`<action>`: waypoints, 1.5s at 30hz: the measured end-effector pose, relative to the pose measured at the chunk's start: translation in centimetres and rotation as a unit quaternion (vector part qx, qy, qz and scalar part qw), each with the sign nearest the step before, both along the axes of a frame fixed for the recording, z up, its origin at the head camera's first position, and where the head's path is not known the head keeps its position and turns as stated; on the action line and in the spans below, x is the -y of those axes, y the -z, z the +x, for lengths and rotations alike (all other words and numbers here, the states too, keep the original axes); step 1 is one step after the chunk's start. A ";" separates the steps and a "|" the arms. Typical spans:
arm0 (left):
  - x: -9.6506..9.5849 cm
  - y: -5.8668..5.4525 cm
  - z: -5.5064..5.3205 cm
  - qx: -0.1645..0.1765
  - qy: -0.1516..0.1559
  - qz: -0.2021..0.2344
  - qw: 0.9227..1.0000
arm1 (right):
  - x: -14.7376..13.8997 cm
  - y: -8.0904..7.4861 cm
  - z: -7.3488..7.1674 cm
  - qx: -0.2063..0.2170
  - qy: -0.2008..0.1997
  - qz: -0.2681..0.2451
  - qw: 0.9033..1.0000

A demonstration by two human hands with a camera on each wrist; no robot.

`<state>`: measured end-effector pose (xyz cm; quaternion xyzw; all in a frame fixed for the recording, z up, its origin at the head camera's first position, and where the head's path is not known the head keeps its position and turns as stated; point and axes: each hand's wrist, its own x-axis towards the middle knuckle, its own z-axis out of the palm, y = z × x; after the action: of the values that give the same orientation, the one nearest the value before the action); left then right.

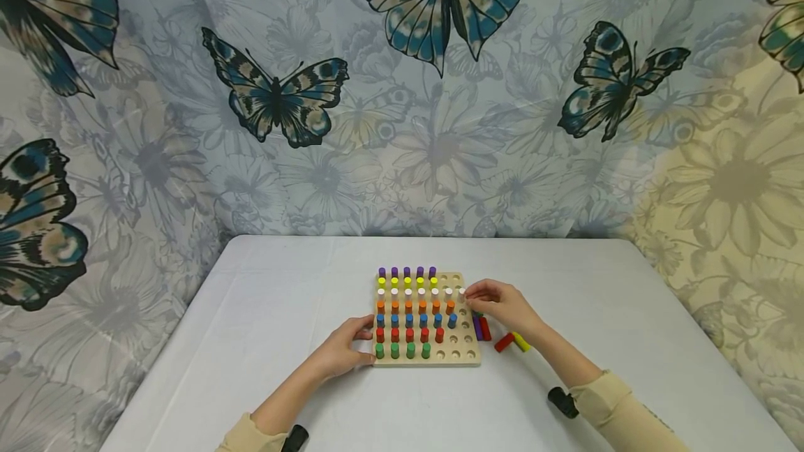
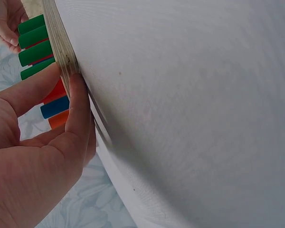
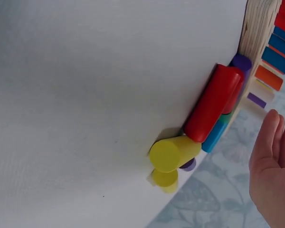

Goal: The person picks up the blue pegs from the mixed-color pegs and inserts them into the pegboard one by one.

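Note:
A wooden pegboard (image 1: 472, 356) lies on the table, holding rows of purple, yellow, white, orange, blue, red and green pegs. My left hand (image 1: 342, 349) grips its left side near the front corner; in the left wrist view, thumb and fingers pinch the board's layered edge (image 2: 61, 42). At the right end of the white row, my right hand (image 1: 502, 304) pinches a white peg (image 1: 462, 293) by its upper part. The right wrist view shows those fingers (image 3: 266, 135) reaching past the board's edge, with their tips partly hidden.
Loose pegs lie right of the board: a red peg (image 1: 504, 342), a yellow peg (image 1: 521, 342), another red peg (image 1: 485, 329) and a purple peg (image 1: 477, 328) among them. Several bare holes (image 1: 456, 354) show along the board's right side. A white cloth (image 1: 301, 264) covers the table.

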<state>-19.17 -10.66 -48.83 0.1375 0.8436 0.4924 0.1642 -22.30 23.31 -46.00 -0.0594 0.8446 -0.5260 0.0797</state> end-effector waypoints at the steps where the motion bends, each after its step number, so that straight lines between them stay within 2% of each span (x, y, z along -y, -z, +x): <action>1: 0.0 0.0 0.0 -0.001 0.000 0.000 1.000 | -0.1 0.0 -0.1 0.005 0.004 -0.003 1.000; 6: 0.0 0.1 0.1 0.003 0.000 0.002 1.000 | -0.8 0.0 -0.4 0.018 0.016 -0.010 1.000; 18: 0.0 0.0 0.0 -0.002 0.003 -0.002 1.000 | -2.2 0.7 -1.8 0.004 0.052 0.029 0.998; 23: 0.0 0.0 -0.1 -0.002 0.005 -0.004 1.000 | -2.4 0.7 -2.3 -0.022 0.060 0.091 0.994; 28: 0.1 0.0 -0.1 -0.001 0.005 -0.003 1.000 | -2.3 1.1 -3.0 -0.069 0.042 0.157 0.984; 36: 0.1 0.0 -0.2 0.001 0.004 -0.003 1.000 | -1.9 1.6 -3.8 -0.129 -0.005 0.192 0.973; 40: 0.0 0.0 -0.2 0.004 0.003 -0.003 1.000 | -1.7 1.7 -4.0 -0.142 -0.022 0.215 0.966; 45: 0.0 0.0 -0.1 0.005 0.003 -0.001 1.000 | -1.5 1.8 -4.1 -0.139 -0.038 0.239 0.960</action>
<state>-19.31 -10.69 -48.84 0.1374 0.8430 0.4915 0.1701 -26.44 24.79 -47.82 -0.1438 0.9455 -0.2920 -0.0066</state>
